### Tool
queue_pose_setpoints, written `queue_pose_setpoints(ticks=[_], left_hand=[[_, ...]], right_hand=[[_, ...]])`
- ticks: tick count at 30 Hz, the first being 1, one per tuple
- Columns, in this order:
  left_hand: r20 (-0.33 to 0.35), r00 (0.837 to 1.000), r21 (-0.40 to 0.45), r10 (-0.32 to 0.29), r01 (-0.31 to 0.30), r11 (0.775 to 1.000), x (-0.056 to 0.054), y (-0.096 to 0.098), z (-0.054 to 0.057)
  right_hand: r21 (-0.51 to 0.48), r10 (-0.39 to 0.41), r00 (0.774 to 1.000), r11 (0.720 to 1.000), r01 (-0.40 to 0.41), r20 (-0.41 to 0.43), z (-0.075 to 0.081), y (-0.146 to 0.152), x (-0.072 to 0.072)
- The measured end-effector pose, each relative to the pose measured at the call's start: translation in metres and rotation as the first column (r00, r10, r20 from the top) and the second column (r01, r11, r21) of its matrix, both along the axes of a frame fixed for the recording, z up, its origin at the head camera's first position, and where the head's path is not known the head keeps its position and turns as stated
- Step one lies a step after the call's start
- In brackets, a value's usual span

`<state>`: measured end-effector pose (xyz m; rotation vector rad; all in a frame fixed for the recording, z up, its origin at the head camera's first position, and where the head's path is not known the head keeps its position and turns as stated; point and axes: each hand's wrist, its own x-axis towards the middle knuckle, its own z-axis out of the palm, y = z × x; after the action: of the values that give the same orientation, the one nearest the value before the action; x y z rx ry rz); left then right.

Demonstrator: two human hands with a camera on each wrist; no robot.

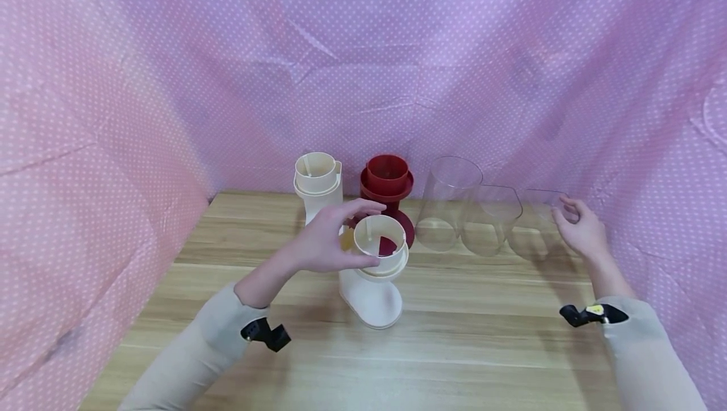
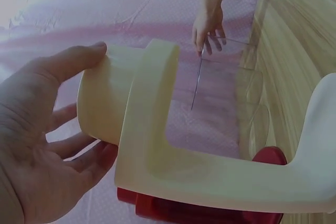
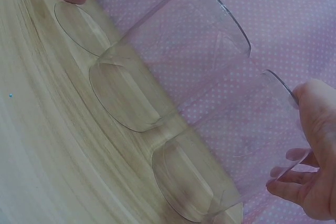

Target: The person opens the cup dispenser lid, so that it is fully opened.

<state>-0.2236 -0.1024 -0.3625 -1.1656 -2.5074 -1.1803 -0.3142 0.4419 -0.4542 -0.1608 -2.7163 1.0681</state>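
Observation:
My left hand (image 1: 320, 244) grips the round cup at the top of the nearest cream stand (image 1: 372, 303), thumb on the near side and fingers round the far side. This stand is upright, with a wide oval foot on the table. In the left wrist view the thumb lies along the cup of the cream stand (image 2: 220, 179). Far to the right, my right hand (image 1: 585, 231) holds the upper rim of the rightmost clear cylinder (image 1: 536, 228). The right wrist view has the fingers curled at the rim of that upright cylinder (image 3: 236, 140).
Two more clear cylinders (image 1: 449, 202) stand in a row left of the held one. A red stand (image 1: 387, 174) and a second cream stand (image 1: 316, 174) are behind the gripped stand. A yellow piece (image 1: 348, 239) shows beside its cup. Pink dotted cloth (image 1: 363, 83) hangs behind the wooden table (image 1: 483, 335).

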Motion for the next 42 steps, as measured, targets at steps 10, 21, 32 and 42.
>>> queue_pose_setpoints(ticks=[10, 21, 32, 42], left_hand=[[-0.092, 0.989, -0.014, 0.119, -0.121, 0.993, 0.007, 0.008, -0.006], [-0.081, 0.967, -0.047, 0.24, -0.244, 0.969, 0.016, 0.01, -0.004], [-0.101, 0.982, -0.076, 0.161, -0.169, 0.983, 0.017, -0.001, -0.004], [-0.097, 0.93, -0.045, 0.354, -0.359, 0.932, 0.04, 0.024, -0.015]], right_hand=[[0.031, -0.011, 1.0, 0.999, 0.012, -0.025, 0.0, -0.001, -0.001], [0.019, -0.003, 1.0, 1.0, 0.003, 0.004, 0.0, 0.001, 0.0], [0.001, 0.013, 1.0, 1.0, -0.013, -0.014, -0.003, 0.004, -0.004], [0.003, 0.05, 0.998, 0.999, -0.05, -0.032, -0.004, 0.012, -0.009]])
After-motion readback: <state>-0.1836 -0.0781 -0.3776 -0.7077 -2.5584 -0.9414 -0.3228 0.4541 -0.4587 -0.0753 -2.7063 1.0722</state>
